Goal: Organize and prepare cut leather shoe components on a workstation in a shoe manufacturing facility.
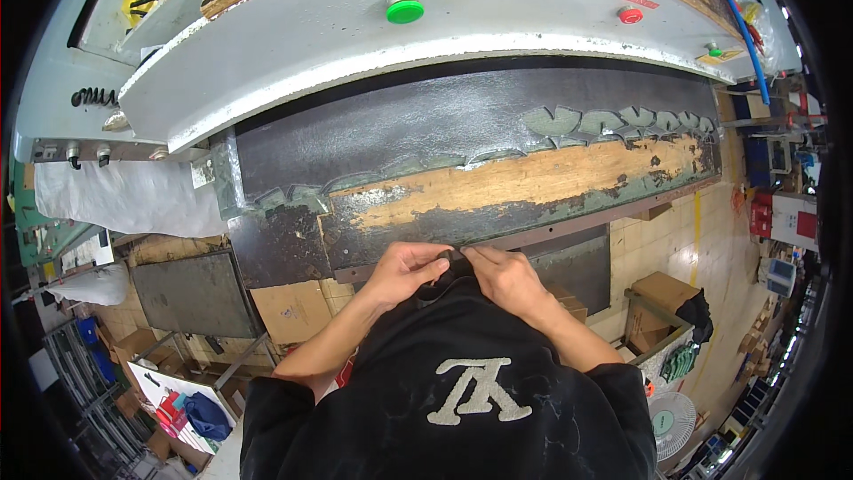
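Head view: shows left hand [411, 270] pinching dark strip [455, 265] between both hands, right hand [504, 274] bent close beside; cannot tell its grip. Just behind the hands, shows shirt [391, 382]; ahead, worn board [498, 184]; off to the right, carton [656, 292].

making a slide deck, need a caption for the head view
Bare left hand and bare right hand meet at a small black item before a long, worn, black-and-tan board.

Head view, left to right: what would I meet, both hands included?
Black coiled cable, left hand, right hand, red push button, white fan, blue tube.
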Demonstrator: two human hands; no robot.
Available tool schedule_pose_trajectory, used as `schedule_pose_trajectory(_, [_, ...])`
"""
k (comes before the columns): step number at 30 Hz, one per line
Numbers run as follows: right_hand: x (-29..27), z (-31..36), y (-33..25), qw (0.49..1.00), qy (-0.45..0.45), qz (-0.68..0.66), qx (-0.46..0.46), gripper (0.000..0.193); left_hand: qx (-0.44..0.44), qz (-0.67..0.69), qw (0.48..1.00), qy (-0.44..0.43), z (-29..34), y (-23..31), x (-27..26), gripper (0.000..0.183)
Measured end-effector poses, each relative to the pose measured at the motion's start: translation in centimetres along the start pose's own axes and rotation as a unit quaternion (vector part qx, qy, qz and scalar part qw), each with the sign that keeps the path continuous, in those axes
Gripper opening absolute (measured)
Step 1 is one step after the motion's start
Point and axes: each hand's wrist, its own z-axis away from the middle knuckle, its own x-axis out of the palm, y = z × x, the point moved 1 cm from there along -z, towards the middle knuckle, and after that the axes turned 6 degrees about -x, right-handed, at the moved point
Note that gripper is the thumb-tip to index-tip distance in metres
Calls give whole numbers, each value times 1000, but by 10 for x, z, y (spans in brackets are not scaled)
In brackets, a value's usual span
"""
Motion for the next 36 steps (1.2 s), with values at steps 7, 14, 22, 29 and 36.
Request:
schedule_pose_trajectory(7, [2, -3, 1, 996, 71, -28, -42, 34, 3, -44, 999, -1, 1, 6, 11, 31])
schedule_pose_trajectory(14, [8, 1, -5, 981, 111, -139, 79, 17, 5, -63, 997, 51, 3, 5, 18, 31])
schedule_pose_trajectory(22, [-7, 21, -6, 972, 99, -164, 136, 19, 13, -49, 997, 60, 3, -3, 18, 31])
schedule_pose_trajectory(29, [0, 12, -8, 985, 153, -70, 34, 19, 23, -62, 998, -11, -3, 8, 20, 27])
schedule_pose_trajectory(36, [4, 14, -4, 989, 106, -75, 69, 21, -12, -133, 991, -15, -9, 16, 22, 26])
